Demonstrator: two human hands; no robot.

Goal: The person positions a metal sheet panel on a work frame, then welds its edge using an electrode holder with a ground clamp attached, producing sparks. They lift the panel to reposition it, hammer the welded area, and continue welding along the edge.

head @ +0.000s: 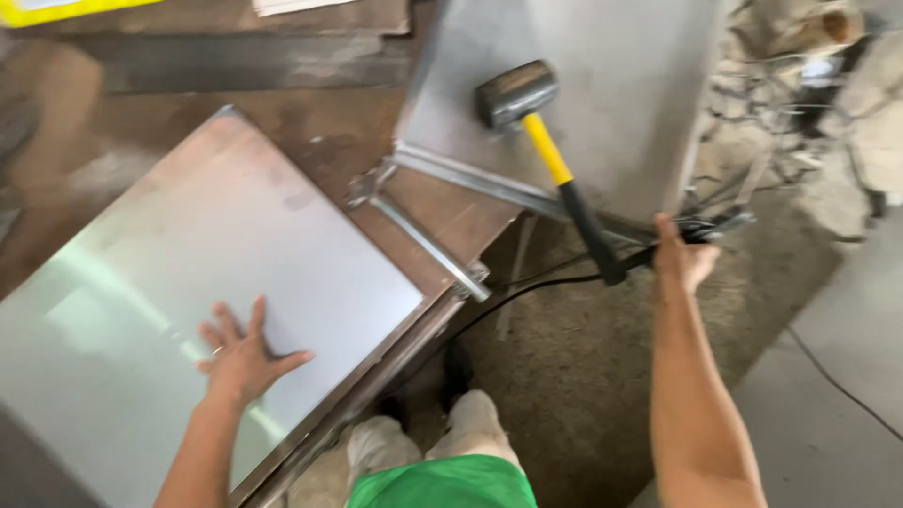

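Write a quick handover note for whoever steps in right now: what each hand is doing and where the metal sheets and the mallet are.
Left hand: flat, fingers spread, pressing on the near metal sheet on the workbench.
Right hand: at the lower corner of the far metal panel; grip unclear through blur.
Mallet: black head, yellow and black handle, lying on that panel, held by neither hand.
Black cable runs across the floor under the bench.
Done and left: cannot tell.

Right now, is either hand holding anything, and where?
Left hand lies flat, open on the metal sheet, gripping nothing. Right hand grips the steel panel at its lower corner.
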